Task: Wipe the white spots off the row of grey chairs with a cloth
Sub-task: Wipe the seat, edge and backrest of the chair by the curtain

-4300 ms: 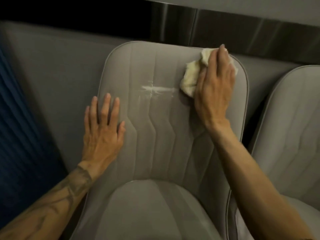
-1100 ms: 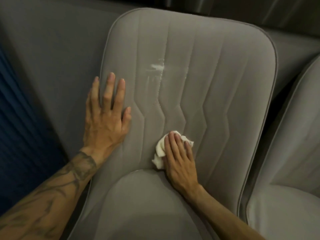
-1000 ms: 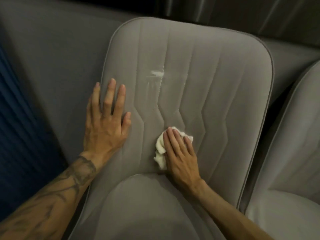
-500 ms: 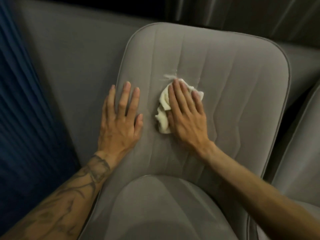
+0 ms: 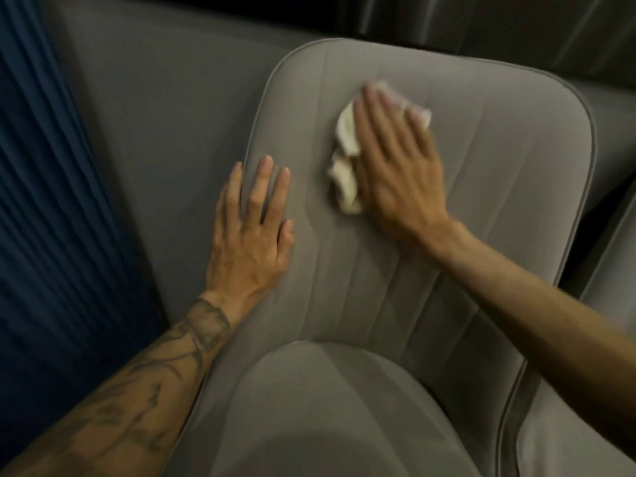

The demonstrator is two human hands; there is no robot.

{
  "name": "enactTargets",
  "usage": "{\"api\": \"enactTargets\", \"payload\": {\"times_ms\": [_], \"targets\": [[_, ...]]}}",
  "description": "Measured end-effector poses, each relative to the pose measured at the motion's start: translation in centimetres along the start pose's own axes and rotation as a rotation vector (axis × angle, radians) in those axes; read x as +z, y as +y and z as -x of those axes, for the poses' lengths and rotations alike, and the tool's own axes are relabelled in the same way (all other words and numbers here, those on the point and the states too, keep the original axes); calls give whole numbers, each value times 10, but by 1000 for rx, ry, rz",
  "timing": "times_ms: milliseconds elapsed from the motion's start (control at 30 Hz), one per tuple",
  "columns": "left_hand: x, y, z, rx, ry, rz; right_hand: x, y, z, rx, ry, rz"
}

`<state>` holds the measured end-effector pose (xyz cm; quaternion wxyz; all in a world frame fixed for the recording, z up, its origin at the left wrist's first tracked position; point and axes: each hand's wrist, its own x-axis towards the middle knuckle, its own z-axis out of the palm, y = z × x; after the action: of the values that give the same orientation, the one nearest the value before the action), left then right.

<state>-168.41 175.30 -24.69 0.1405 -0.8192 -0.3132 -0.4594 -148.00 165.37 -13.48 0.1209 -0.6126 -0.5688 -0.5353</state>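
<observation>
In the head view the right hand (image 5: 395,166) lay flat, fingers straight, pressing the crumpled cloth (image 5: 346,146) against the upper backrest of the grey chair (image 5: 499,201) — nothing pinched. The left hand (image 5: 251,235) rested open on its left edge. The cloth looked soft and light — probably best pinned under the palm.

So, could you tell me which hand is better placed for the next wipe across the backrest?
The right hand: it presses the cloth flat against the backrest. The left hand lies bare on the backrest's left edge, apparently bracing it.
</observation>
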Motion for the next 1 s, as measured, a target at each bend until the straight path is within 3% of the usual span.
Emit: {"api": "enactTargets", "payload": {"times_ms": [133,200,333,400,533,633,733,767,900,1000], "targets": [[0,-2,-1,6,2,5,2,-13,-43,318,101,-41],[-2,-2,-2,13,2,9,1,-49,-18,263,25,-120],[-5,1,-2,1,3,22,-5,-41,22,-111,-80,-78],[-5,0,-3,13,7,29,1,-12,-6,-30,11,-3],[-5,-1,-2,17,14,15,-2,-15,-66,389,132,-73],[-5,-2,-3,20,15,10,-9,-60,-35,238,4,-144],[-6,-1,-3,30,20,22,-9,-39,-20,-9,-49,-113],[-5,-2,-4,33,25,21,-6,-28,-34,8,-11,-87],[0,-5,-1,56,54,39,-2,-39,-87,367,93,-145],[7,-10,-3,60,100,153,-8,-80,-65,249,3,-235]]}}
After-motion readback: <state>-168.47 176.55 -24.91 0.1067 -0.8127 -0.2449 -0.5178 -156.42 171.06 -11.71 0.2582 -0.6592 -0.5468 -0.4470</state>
